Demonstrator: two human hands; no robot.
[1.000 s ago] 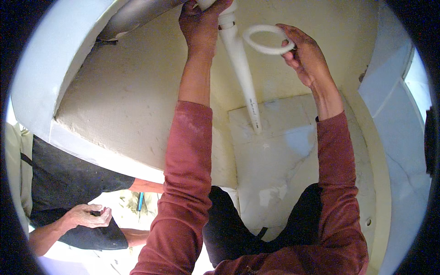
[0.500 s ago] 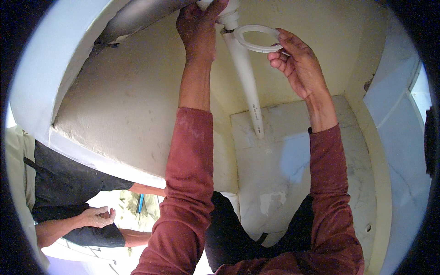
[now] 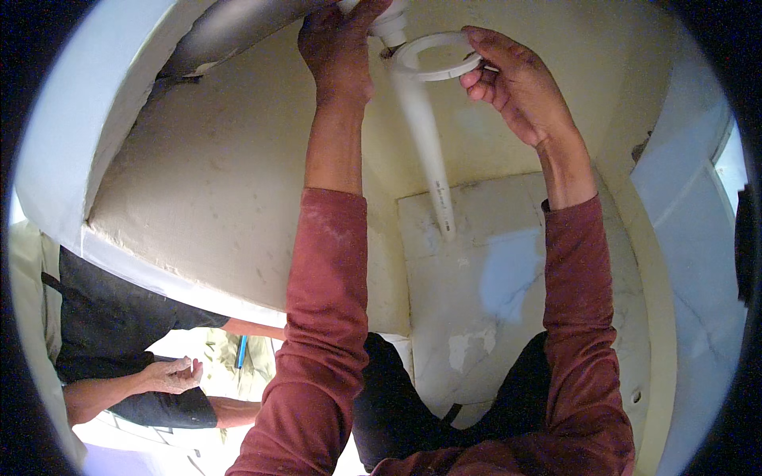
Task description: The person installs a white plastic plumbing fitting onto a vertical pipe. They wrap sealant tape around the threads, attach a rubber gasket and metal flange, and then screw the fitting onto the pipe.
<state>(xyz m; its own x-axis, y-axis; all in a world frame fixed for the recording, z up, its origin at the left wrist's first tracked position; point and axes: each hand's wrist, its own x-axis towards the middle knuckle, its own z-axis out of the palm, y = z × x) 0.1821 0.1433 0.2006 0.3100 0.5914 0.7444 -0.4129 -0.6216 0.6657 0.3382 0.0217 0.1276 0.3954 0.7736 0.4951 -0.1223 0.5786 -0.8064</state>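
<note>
My left hand (image 3: pixel 337 59) is raised at the top of the view, closed around a white plastic drain fitting (image 3: pixel 389 25) whose upper part is cut off by the frame edge. In my right hand (image 3: pixel 520 87) a flat white ring (image 3: pixel 436 75) is pinched at its right rim between thumb and fingers. The ring is tilted, just below and right of the fitting, and looks apart from it. Behind the ring, a long white pipe (image 3: pixel 426 143) slants down to the tiled surface. The pipe's top end is partly hidden by the ring.
A grey curved underside (image 3: pixel 238 36) and a cream wall (image 3: pixel 206 166) close in the left side. Marble-look tiles (image 3: pixel 444 309) lie below, and bluish tiles (image 3: pixel 690 206) stand at right. Another person's hand (image 3: pixel 171 375) and dark clothing appear at lower left, near a blue tool (image 3: pixel 241 351).
My right hand has raised the ring slightly and shifted it left, toward the fitting, tilting it a little. My left hand has moved slightly left, still on the fitting.
</note>
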